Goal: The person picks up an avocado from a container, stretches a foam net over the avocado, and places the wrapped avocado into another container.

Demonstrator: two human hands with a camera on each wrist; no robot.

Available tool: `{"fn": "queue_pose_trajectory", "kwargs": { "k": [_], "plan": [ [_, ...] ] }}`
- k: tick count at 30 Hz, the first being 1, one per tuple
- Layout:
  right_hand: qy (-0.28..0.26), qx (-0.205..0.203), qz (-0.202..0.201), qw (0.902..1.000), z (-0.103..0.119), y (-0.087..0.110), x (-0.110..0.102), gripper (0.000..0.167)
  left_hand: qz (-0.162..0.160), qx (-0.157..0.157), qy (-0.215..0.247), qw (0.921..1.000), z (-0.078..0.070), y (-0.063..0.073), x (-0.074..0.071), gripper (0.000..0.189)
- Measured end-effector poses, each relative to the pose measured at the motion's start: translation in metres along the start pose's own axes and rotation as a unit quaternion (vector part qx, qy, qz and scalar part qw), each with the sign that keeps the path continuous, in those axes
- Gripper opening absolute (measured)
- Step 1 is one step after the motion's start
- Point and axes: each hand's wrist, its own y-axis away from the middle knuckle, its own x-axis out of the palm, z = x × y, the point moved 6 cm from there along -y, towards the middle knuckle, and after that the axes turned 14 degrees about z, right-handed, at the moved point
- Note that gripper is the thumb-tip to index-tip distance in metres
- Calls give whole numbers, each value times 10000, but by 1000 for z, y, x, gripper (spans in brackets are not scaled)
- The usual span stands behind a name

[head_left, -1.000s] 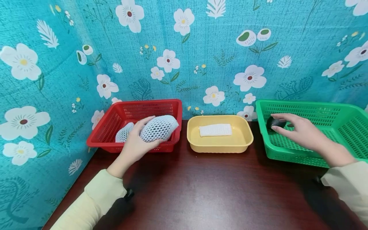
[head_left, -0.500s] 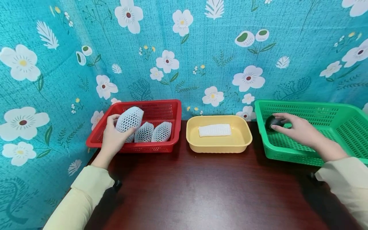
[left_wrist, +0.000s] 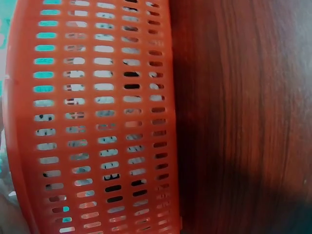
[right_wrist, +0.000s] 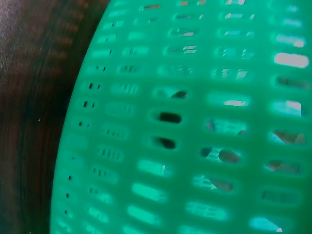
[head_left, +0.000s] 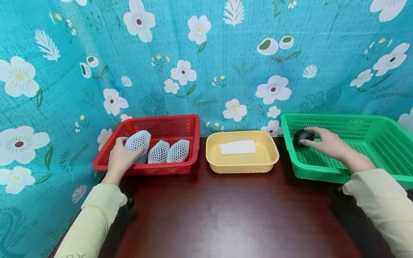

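My left hand [head_left: 121,156] grips a fruit in a white foam net [head_left: 138,140] at the left end of the red basket [head_left: 164,168]. Its thumb lies across the near side of the net; the other fingers are mostly hidden behind. Two more netted fruits [head_left: 178,151] lie beside it in the basket. Over the left end of the green basket [head_left: 335,116], my right hand [head_left: 330,144] holds a dark oval fruit [head_left: 302,137] between thumb and fingers. Perforated basket walls fill much of both wrist views, and the hands' work is largely hidden there.
Between the baskets stands a shallow yellow tray [head_left: 242,169] with a flat white foam net sleeve [head_left: 238,147] in it. All three containers rest on a dark wooden table [head_left: 222,211]. A blue flowered cloth [head_left: 213,46] hangs right behind them.
My left hand has carried the netted fruit leftward and lowered it into the red basket, uncovering the other netted fruits. The right hand stays on the dark fruit. The head view has shifted slightly.
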Motion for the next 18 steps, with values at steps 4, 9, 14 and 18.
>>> {"fn": "queue_pose_trajectory", "kwargs": {
  "k": [4,9,14,18],
  "plan": [
    [-90,48,65,9999,-7,-5,-2,74,100,33,-166,9998,-1,1,2,98],
    [-60,65,132,9999,-12,-12,0,75,277,242,-494,9981,-5,-2,7,105],
    [110,2,201,9997,-7,-20,1,75,576,269,-869,9942,-8,-5,11,107],
    [267,56,289,9992,-6,-24,3,76,716,201,-997,9922,-8,-6,13,105]
  ]
}}
